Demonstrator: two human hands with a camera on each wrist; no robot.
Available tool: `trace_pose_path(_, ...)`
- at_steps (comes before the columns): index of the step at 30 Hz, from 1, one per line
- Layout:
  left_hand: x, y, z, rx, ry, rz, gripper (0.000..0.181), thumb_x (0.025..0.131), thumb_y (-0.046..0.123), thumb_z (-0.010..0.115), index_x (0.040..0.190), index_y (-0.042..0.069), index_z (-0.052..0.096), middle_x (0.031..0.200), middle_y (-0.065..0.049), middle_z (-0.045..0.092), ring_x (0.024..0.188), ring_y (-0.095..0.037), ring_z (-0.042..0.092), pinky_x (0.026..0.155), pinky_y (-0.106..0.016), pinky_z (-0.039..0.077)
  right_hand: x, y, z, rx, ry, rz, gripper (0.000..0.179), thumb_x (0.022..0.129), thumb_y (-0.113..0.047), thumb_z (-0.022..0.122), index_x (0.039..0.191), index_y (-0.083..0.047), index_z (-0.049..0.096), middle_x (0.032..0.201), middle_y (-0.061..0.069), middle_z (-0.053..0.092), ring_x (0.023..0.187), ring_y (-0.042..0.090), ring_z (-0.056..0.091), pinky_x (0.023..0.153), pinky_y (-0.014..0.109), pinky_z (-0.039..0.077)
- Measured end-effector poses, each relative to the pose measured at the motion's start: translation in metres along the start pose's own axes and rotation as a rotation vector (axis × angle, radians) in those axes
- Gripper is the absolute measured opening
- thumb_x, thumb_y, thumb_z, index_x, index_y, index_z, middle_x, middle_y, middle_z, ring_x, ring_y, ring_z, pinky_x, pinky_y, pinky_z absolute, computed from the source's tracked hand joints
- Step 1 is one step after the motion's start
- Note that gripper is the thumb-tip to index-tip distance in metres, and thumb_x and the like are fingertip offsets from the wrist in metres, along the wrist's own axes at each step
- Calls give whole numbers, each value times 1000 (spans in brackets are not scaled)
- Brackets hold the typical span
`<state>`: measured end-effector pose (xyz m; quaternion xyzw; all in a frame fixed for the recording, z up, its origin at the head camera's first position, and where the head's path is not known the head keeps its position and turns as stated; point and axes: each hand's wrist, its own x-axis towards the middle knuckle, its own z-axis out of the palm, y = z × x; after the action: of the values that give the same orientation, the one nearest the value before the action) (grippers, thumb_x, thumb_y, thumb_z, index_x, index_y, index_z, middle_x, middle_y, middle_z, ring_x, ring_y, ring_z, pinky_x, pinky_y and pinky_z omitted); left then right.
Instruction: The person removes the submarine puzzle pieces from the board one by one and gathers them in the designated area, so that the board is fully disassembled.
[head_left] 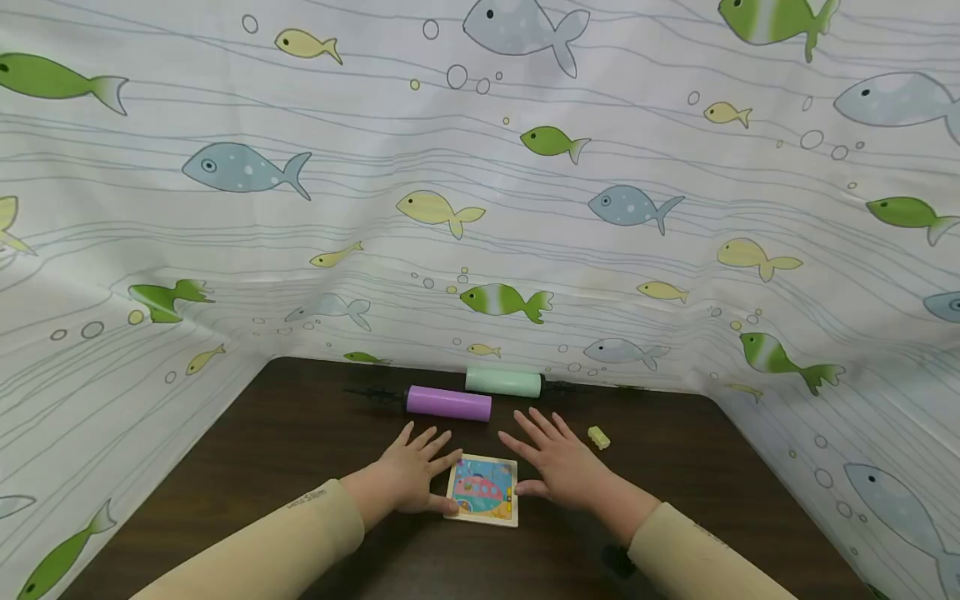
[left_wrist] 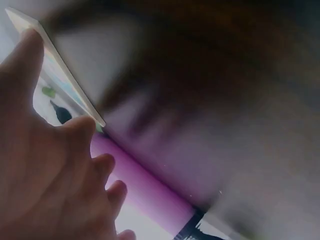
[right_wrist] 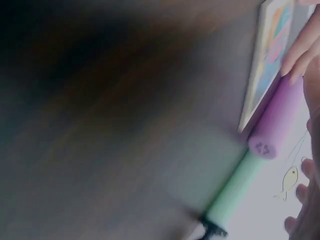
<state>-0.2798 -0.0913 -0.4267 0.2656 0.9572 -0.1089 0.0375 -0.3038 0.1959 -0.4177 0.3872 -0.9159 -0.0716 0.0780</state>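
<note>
In the head view a square picture puzzle point(head_left: 482, 489) with a pale wooden frame lies on the dark table, showing a pink submarine on blue. At its left side is my left hand point(head_left: 408, 475), fingers spread and straight, with the thumb over the lower left corner. My right hand point(head_left: 562, 462) spreads its fingers on the other side, its thumb at the right edge. Whether either thumb presses on the frame I cannot tell. Both hands hold nothing. From the left wrist, the thumb point(left_wrist: 25, 60) overlaps the puzzle frame point(left_wrist: 65, 75).
Behind the hands lie a purple pump-like tube point(head_left: 448, 403) and a mint green one point(head_left: 503, 382), each with a black end. A small pale yellow piece point(head_left: 598, 437) sits beyond the right hand. Fish-printed curtain point(head_left: 420, 275) encloses the dark table point(head_left: 247, 450) at the back and sides.
</note>
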Motion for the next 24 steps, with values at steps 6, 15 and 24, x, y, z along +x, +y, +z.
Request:
trace_pose_path(6,7,6,-2,-28,-71,-44,89,82,84,38,156,34,31,161,0,25,148,-26,19,116,-55,10,31,-24,1,373,-53,131,55,93,-48,66,138,-18,58,123,5,56,112,22,52,94,44,44)
trace_pose_path(15,12,9,3,-97,-96,-55,93,80,86,38,157,35,28,161,-1,26,147,-27,20,116,-55,12,72,-39,18,787,-53,332,28,83,-17,81,106,-10,66,82,-1,54,70,15,51,60,32,45)
trace_pose_path(24,13,4,2,-148,-143,-77,97,78,87,42,158,34,26,162,-2,24,147,-29,19,115,-56,11,85,-40,24,827,-65,342,28,80,-18,85,95,-11,63,85,1,55,75,18,51,65,34,46)
